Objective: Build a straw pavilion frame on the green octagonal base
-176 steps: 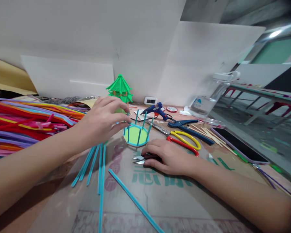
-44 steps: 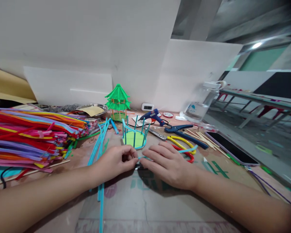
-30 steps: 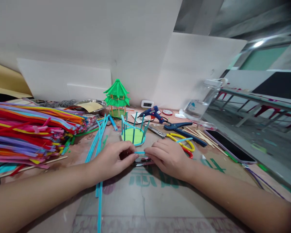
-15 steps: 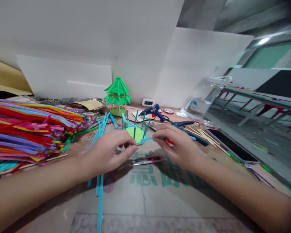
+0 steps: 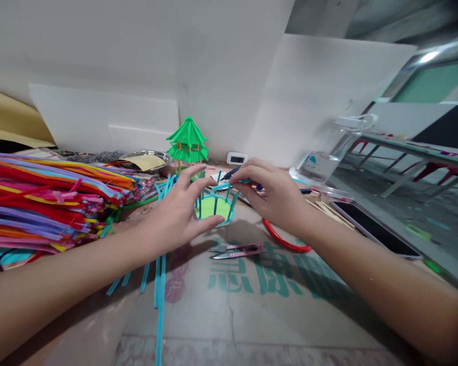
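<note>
My left hand (image 5: 181, 206) is open, its thumb and fingers spread at the left side of a small round model (image 5: 213, 208). The model has a yellow-green base with a blue rim and several upright teal posts. My right hand (image 5: 270, 190) pinches a light-blue pipe cleaner (image 5: 223, 187), which runs leftward across the tops of the posts. Pink-handled thread snips (image 5: 239, 250) lie just in front of the model. Several long blue pipe cleaners (image 5: 160, 305) lie under and beside my left forearm.
Bundles of coloured pipe cleaners (image 5: 53, 203) fill the left. Behind stand a green pagoda model (image 5: 188, 145), a metal dish (image 5: 162, 160) and a small digital clock (image 5: 236, 158). To the right are a red curved piece (image 5: 286, 243), a phone (image 5: 374, 229) and a water bottle (image 5: 320, 160).
My left hand has opened from a near pinch and moved forward beside the model. My right hand has risen with the pipe cleaner, now over the posts. The red curved piece shows more fully.
</note>
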### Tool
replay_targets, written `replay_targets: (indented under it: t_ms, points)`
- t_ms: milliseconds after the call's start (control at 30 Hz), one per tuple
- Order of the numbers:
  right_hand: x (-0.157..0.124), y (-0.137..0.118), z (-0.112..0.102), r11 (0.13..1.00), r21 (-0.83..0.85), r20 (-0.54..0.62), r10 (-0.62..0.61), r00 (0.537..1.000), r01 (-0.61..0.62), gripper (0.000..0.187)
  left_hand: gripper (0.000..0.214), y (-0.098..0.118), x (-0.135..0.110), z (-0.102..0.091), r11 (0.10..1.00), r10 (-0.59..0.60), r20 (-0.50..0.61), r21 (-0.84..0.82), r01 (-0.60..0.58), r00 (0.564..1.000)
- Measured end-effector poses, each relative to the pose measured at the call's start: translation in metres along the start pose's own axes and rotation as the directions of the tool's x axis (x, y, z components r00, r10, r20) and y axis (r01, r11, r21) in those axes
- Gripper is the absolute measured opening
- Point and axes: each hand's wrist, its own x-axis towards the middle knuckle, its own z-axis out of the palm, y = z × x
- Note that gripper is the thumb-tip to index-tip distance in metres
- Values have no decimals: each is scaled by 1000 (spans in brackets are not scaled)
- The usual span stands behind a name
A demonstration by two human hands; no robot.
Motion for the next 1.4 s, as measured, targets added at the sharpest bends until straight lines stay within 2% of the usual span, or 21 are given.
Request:
replay_targets:
  t_ms: [133,300,400,533,667,767,867,1100,1400]
  points:
    - [-7,-4,-1,1000,-18,13,6,1000,-5,12,42,-3,4,7,998,-20,12,-59,21,1000]
    - [-12,-6,-5,1000,-19,-6,8,1000,-8,11,25,-5,2,1,996,4,24,-93,-2,1000]
    - [-14,-11,-6,999,-47,-28,-5,1000,4,12,35,-5,-1,-4,988,73,45,-137,-66,996]
    - [-14,-19,-5,998,-63,-16,-22,1000,21,13,49,-7,-3,-7,985,104,69,-146,-93,992]
    - [-13,-23,-4,994,-89,6,-65,998,65,14,49,-7,-4,-12,979,145,-2,-143,-144,989]
    - [-14,-22,-2,990,-102,28,-95,995,97,17,35,-4,-4,-17,976,181,-102,-100,-192,978]
    - [-14,-21,-1,988,-88,39,-122,992,125,20,23,-4,-4,-20,975,216,-155,-24,-222,964]
    - [-15,-19,1,988,-57,20,-140,990,141,22,22,-11,-1,-19,961,278,-171,45,-274,945]
    - [-17,-16,5,984,-50,27,-168,985,169,25,16,-10,1,-20,954,301,-175,71,-292,938]
